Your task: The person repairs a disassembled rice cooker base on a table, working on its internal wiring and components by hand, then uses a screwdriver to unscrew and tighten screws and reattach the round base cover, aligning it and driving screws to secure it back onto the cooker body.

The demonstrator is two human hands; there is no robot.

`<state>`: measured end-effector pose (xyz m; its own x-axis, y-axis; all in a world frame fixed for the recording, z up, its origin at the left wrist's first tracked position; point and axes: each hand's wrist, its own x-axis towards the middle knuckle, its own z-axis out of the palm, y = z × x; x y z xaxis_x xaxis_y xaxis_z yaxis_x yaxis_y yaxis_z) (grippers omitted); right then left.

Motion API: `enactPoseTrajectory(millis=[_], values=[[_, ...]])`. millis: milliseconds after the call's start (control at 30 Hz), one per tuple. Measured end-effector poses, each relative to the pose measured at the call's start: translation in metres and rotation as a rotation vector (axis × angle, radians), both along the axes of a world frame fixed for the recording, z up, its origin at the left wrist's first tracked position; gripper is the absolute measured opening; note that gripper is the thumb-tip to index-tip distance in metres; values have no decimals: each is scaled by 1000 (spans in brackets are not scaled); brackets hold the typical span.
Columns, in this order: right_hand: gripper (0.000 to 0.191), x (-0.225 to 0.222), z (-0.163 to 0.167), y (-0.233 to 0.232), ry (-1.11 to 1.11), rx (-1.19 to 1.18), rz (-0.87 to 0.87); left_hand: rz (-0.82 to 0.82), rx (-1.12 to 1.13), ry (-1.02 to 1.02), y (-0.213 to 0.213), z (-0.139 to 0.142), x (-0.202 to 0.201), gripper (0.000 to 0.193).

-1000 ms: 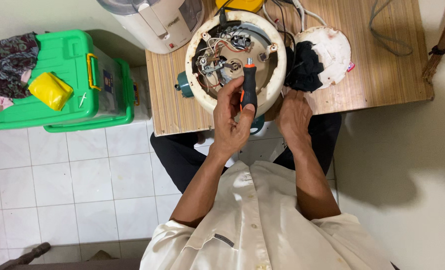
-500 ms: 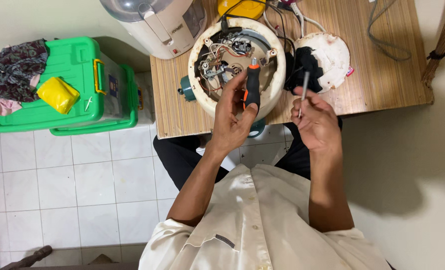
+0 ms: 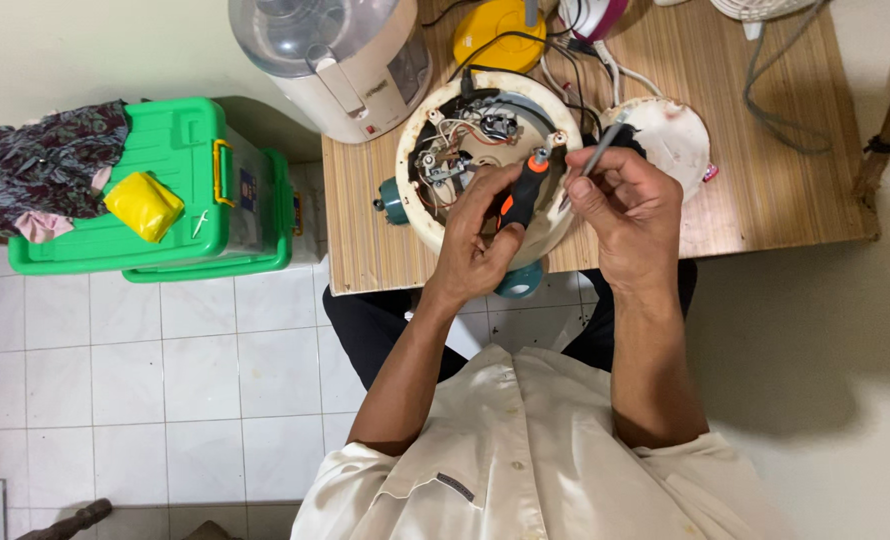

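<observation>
Cream-coloured round appliance base [image 3: 485, 165] lies upturned at the near edge of the wooden table [image 3: 765, 190], its bottom cover off and wiring and terminals exposed, so opening is judged done and the inside work under way. An orange-and-black screwdriver handle [image 3: 518, 195] is grasped by the left hand [image 3: 480, 235] over the cavity, while a thin grey metal shaft [image 3: 593, 158] is pinched in the right hand [image 3: 630, 205]. A detached round plate [image 3: 677, 140] lies just beside, reassembly judged still outstanding.

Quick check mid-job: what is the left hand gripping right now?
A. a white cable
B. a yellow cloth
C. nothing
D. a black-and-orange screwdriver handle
D: the left hand is wrapped around the black-and-orange screwdriver handle over the opened round appliance base, while the right hand pinches a thin grey metal shaft.
</observation>
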<state>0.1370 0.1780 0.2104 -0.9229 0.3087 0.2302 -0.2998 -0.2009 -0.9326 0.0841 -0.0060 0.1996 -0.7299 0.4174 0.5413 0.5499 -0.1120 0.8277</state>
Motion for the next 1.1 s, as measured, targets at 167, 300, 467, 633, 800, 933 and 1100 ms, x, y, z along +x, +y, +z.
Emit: enactPoseTrajectory(millis=[167,300,467,633,800,933,1100], values=[[20,-19,6,-9,-4,45,-2,16,38,-32,-8,-2,-10,64],[24,-29,10,-15,57,23,-5,37,52,-107,-9,-4,-12,62],[25,-32,15,-25,208,-113,-30,72,38,-84,-11,-6,-14,63],[35,-35,28,-34,307,-165,-81,65,59,-72,-13,-6,-14,64],[45,-36,38,-26,191,-438,128,83,75,-63,-12,-6,-15,64],[35,-38,32,-25,-81,-640,73,83,80,-68,-11,-7,-14,65],[55,-43,21,-28,179,-343,-114,79,79,-90,-9,-5,-11,64]])
